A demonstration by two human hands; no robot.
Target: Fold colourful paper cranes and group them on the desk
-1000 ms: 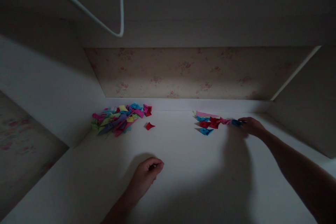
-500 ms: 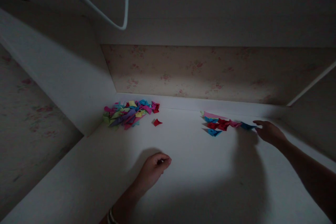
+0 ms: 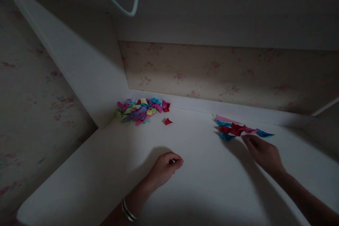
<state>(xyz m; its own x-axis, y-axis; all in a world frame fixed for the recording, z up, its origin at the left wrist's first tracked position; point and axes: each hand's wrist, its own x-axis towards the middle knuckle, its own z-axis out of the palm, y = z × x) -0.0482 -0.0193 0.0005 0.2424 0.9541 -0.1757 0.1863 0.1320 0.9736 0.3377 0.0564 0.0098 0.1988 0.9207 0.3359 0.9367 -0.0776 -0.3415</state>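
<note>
My left hand (image 3: 164, 170) rests low over the white surface, fingers curled and thumb against them, with nothing visible in it. My right hand (image 3: 261, 152) reaches to the group of folded paper pieces at right. Its thumb and fingertips are pinched together beside a red folded paper piece (image 3: 236, 129); anything between them is too small to make out. A blue piece (image 3: 265, 133) lies at the group's right end, another blue piece (image 3: 226, 136) at its near left. A long pink piece (image 3: 227, 119) lies behind. One red piece (image 3: 168, 121) lies alone left of centre.
A heap of coloured folded papers (image 3: 141, 110) sits in the back left corner. The white surface (image 3: 201, 169) meets a side panel (image 3: 87, 60) and a flowered back wall (image 3: 182, 65). A pale bent cable or rod (image 3: 129, 13) hangs overhead.
My right hand has moved left and nearer, from the blue piece at the group's right end to beside the red pieces. My left hand keeps its curled shape. The view has shifted.
</note>
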